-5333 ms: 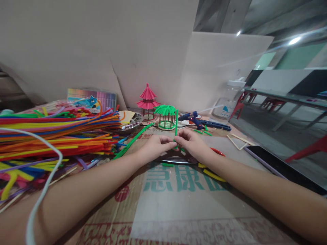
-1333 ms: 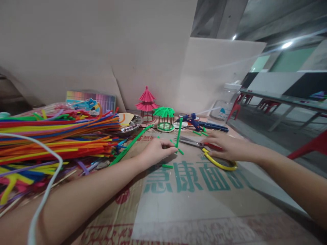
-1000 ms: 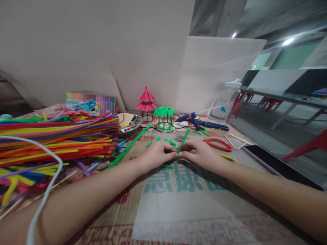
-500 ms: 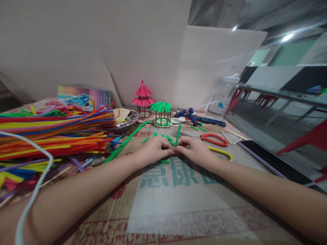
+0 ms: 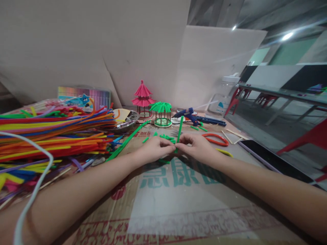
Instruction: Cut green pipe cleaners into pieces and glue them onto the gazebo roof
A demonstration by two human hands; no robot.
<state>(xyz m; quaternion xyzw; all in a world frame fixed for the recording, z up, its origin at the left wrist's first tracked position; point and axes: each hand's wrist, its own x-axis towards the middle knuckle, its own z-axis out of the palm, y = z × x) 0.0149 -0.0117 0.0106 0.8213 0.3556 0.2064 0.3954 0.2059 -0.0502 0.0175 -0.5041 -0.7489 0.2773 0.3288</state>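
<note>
ok so the right hand (image 5: 195,148) just left the scissors (image 5: 214,134) front-right of the green-roofed pavilion (image 5: 161,107), meaning it and the left hand (image 5: 155,149) can both pinch the near-upright green strip (image 5: 180,129) nearer that pavilion

A tall pale panel (image 5: 89,41) and a lower pale board (image 5: 217,61) closed off most of the view, while to the right a bright ceiling light (image 5: 287,36) shone over a long table (image 5: 276,91), red stools (image 5: 268,101) and grey floor (image 5: 259,131).
</note>
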